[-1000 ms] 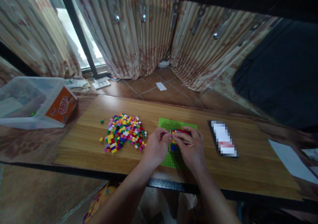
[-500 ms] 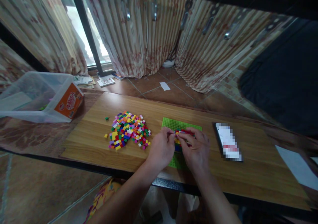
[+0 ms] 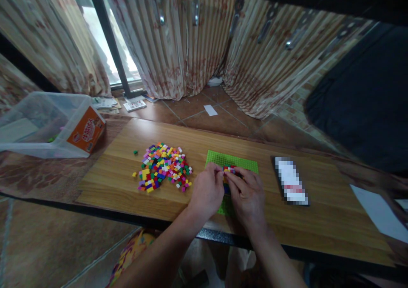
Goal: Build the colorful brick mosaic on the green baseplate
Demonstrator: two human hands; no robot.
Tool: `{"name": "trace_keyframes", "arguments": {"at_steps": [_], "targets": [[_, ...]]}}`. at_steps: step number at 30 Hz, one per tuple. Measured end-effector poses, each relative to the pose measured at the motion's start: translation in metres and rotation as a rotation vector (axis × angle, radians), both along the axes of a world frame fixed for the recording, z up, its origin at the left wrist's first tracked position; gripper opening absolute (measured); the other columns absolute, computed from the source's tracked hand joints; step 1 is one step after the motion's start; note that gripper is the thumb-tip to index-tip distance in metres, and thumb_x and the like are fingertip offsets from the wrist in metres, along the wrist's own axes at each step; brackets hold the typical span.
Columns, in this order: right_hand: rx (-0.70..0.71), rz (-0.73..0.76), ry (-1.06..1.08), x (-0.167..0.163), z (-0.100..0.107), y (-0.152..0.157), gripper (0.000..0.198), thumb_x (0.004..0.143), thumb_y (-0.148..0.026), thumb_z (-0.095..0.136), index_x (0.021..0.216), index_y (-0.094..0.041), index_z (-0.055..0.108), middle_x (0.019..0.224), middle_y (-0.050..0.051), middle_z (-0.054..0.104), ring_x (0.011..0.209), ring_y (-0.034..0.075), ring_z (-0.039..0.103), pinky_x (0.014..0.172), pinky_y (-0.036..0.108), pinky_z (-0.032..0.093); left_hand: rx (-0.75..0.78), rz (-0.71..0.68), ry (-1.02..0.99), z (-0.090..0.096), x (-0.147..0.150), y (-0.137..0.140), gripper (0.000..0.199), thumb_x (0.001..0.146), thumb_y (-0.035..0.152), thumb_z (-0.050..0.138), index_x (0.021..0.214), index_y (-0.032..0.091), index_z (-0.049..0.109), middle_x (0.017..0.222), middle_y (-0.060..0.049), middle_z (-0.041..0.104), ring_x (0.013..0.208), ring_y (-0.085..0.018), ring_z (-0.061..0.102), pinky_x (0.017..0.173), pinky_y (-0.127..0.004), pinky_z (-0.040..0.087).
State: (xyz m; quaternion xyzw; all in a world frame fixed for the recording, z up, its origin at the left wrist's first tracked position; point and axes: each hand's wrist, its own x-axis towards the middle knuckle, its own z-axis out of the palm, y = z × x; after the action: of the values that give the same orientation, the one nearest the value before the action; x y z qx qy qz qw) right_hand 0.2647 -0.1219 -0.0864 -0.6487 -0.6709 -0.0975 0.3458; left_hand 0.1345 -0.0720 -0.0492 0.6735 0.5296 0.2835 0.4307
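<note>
A green studded baseplate (image 3: pixel 234 159) lies on the wooden board, partly covered by both hands. Coloured building bricks (image 3: pixel 228 169) stand on it, visible between my fingers. My left hand (image 3: pixel 208 189) is closed at the left of these bricks, thumb and forefinger pinched at their edge; whatever is in the pinch is too small to make out. From the right, my right hand (image 3: pixel 247 194) reaches over the bricks, its fingertips bent together against them and close to the left fingertips. A heap of loose small bricks (image 3: pixel 165 164) in many colours lies left of my left hand.
At the far left stands a clear plastic box (image 3: pixel 47 126) with an orange label. A phone (image 3: pixel 290 180) with a blurred screen lies right of my right hand. White paper (image 3: pixel 379 211) is at the right end of the wooden board (image 3: pixel 108 181). Striped curtains (image 3: pixel 178 45) hang behind.
My right hand has shifted slightly left and its fingers have drawn closer together over the bricks. The left hand keeps its pinch. The whole view has shifted a little.
</note>
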Motion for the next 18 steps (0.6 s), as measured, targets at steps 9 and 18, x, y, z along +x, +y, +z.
{"name": "trace_keyframes", "arguments": {"at_steps": [9, 18], "targets": [[0.01, 0.009, -0.014, -0.0004, -0.0025, -0.0008, 0.023, 0.094, -0.023, 0.052, 0.105, -0.024, 0.072, 0.111, 0.007, 0.066, 0.104, 0.023, 0.055, 0.092, 0.045, 0.046, 0.012, -0.031, 0.104, 0.0057, 0.0009, -0.003, 0.015, 0.093, 0.023, 0.041, 0.093, 0.021, 0.056, 0.081, -0.005, 0.068, 0.078, -0.02, 0.066, 0.072, -0.029, 0.045], [-0.024, -0.005, 0.031, -0.0023, -0.0022, -0.001, 0.025, 0.095, -0.025, 0.05, 0.105, -0.025, 0.073, 0.112, 0.008, 0.066, 0.106, 0.024, 0.055, 0.093, 0.047, 0.045, 0.051, -0.037, 0.168, 0.0063, 0.002, -0.0054, 0.016, 0.094, 0.023, 0.041, 0.097, 0.02, 0.056, 0.084, -0.007, 0.069, 0.082, -0.022, 0.067, 0.074, -0.032, 0.046]]}}
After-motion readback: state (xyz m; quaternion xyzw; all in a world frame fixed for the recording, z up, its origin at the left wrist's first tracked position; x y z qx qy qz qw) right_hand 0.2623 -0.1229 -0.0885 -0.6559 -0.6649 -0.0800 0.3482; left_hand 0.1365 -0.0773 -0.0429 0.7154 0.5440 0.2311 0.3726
